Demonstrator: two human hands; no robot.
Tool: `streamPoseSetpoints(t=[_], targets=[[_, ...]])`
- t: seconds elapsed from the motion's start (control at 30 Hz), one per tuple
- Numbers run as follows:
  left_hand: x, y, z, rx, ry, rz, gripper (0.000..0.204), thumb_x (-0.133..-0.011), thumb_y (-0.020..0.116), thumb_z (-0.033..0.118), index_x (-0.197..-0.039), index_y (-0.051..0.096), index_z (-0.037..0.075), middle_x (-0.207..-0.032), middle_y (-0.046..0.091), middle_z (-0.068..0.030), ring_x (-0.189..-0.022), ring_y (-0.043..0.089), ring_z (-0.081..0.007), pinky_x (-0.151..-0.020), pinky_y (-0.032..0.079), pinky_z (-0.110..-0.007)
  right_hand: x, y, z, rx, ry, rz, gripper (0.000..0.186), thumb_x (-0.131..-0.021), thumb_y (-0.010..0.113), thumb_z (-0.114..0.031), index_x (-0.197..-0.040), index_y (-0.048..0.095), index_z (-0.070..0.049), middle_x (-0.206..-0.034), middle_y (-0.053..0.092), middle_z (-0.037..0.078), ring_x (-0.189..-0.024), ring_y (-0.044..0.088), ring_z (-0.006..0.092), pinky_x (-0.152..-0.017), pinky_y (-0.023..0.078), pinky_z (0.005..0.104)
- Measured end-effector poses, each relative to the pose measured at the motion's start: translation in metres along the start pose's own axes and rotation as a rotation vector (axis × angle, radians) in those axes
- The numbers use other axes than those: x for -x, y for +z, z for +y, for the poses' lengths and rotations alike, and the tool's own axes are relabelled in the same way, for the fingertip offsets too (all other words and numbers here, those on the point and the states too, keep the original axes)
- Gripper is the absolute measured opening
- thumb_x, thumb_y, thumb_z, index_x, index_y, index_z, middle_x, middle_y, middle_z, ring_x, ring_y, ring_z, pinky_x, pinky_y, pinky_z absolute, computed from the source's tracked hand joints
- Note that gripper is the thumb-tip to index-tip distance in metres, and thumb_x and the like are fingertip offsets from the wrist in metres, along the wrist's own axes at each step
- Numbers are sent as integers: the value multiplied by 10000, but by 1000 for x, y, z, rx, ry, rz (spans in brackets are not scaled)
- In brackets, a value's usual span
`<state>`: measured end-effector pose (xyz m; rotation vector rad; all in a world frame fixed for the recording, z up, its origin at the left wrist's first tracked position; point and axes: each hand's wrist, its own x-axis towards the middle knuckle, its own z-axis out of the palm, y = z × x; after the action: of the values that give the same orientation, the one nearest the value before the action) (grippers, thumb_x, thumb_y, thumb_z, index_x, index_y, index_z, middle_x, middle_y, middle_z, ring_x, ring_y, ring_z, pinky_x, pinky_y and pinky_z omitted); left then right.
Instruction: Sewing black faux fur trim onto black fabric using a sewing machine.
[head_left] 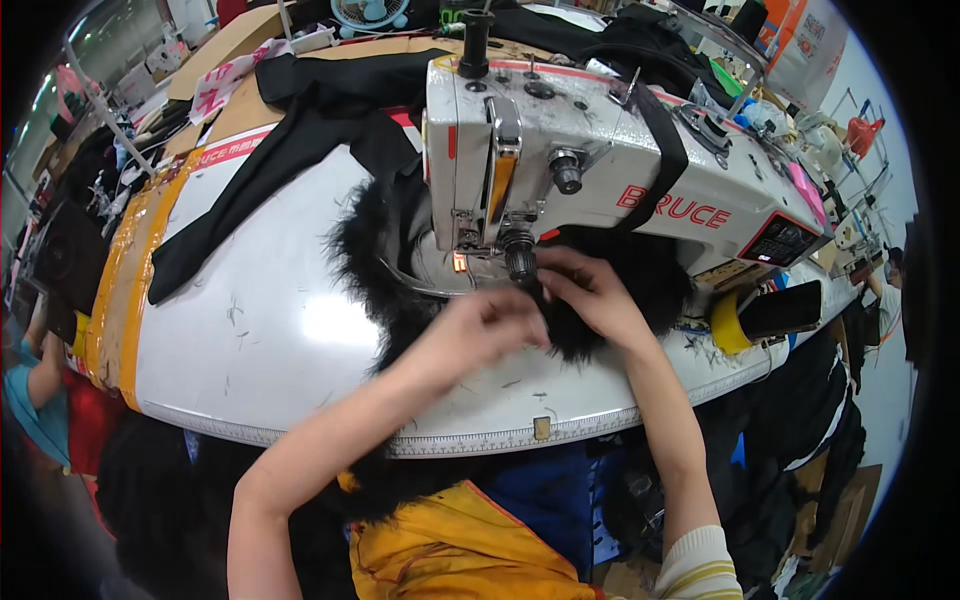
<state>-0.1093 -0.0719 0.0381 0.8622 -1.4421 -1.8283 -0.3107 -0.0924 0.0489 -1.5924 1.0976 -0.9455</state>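
White table [270,330] bears black fur [385,290] pinched under both hands [540,310].

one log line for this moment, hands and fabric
left hand: pinching black furry fabric | right hand: pressing fabric by needle | sewing machine: fabric under presser foot

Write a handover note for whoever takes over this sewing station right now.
Left hand: pinching the black fluffy faux-fur fabric just in front of the needle area.
Right hand: pressing the same fur beside the presser foot.
The fur lies under the white industrial sewing machine on the white table.
Done: fur placed at the foot.
Left: seam progress can't be judged.
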Motion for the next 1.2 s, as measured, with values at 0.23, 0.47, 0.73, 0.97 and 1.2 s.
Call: streamPoseSetpoints(t=[0.23,0.47,0.73,0.97,1.2], targets=[[53,-6,27,-600,281,-222,242,-843,704,127,-1061,630,56,-970,684,-26,-816,595,-112,-717,459,-230,6,26,-21,93,72,-503,359,-953,531,-199,-1280,594,-67,-688,637,25,-559,487,77,-565,417,237],[18,-74,25,-1533,870,173,261,-782,698,121,-1025,608,89,-828,545,-15,-780,555,-195,-676,489,-321,-25,16,-14,189,133,-202,220,-924,509,-140,-1011,694,-57,-594,596,30,-536,534,92,-569,445,255],[4,-84,21,-1416,946,381,170,-734,707,2,-865,605,39,-874,658,-74,-768,608,-245,-651,508,-347,-52,35,8,-13,111,-74,183,-924,583,-149,-844,614,12,-646,592,24,-620,563,89,-553,436,271],[41,-48,14,-1393,1152,-95,340,-768,628,102,-1105,658,70,-1140,661,-65,-1048,633,-221,-863,522,-344,73,37,-34,34,-141,-511,130,-926,595,-187,-914,559,-63,-638,610,61,-572,607,137,-552,455,290],[29,-28,10,-1184,1071,167,165,-678,676,4,-835,629,18,-784,654,-86,-730,657,-248,-652,528,-348,153,-54,-5,1046,-20,388,226,-816,663,-103,-1025,611,-36,-957,656,109,-868,642,266,-754,501,354]])
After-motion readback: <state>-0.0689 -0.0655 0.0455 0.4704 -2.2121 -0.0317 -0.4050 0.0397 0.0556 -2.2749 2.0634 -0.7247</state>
